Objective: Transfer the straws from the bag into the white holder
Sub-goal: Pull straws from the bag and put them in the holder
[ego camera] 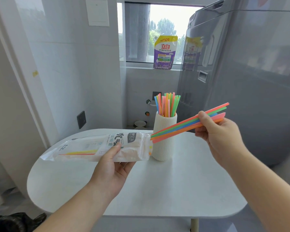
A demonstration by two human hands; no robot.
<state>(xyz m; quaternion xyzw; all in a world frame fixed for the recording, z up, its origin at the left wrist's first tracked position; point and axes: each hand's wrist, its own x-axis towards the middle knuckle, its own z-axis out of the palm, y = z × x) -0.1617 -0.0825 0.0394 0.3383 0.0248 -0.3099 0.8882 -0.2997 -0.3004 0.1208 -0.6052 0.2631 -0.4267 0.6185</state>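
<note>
My left hand [113, 163] grips a clear plastic straw bag [90, 148] with printed labels, held level above the white table [174, 190]. A few straws remain inside it near its left part. My right hand [219, 133] pinches a bundle of several coloured straws [179, 128]; their left ends sit just outside the bag's open mouth and they slant up to the right. Behind the bundle stands the ribbed white holder [163, 148], upright, with several coloured straws [167, 104] standing in it.
A grey appliance [241, 72] rises close on the right. A purple and yellow detergent pouch [165, 52] stands on the window sill. Wall sockets and a tap sit behind the table. A dark bag [15, 221] lies on the floor at lower left.
</note>
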